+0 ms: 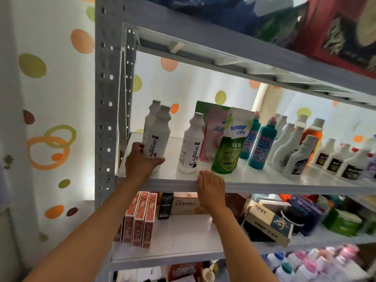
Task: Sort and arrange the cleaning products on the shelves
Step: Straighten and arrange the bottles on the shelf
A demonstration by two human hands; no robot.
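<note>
My left hand (140, 161) grips the base of a white "Oil enemy" bottle (159, 133) standing at the left end of the white shelf (264, 183). Another white bottle (152, 112) stands right behind it. A third "Oil enemy" bottle (193, 143) stands a little to the right. My right hand (211, 189) rests with relaxed fingers on the shelf's front edge, just below that bottle and a green refill pouch (230, 143). A pink pouch (213, 137) leans behind the green one.
Further right on the same shelf stand two teal bottles (262, 145), several white bottles (293, 151) and an orange one (312, 133). The shelf below holds red boxes (140, 218) and assorted cartons. The grey upright (105, 110) is at the left; another shelf is overhead.
</note>
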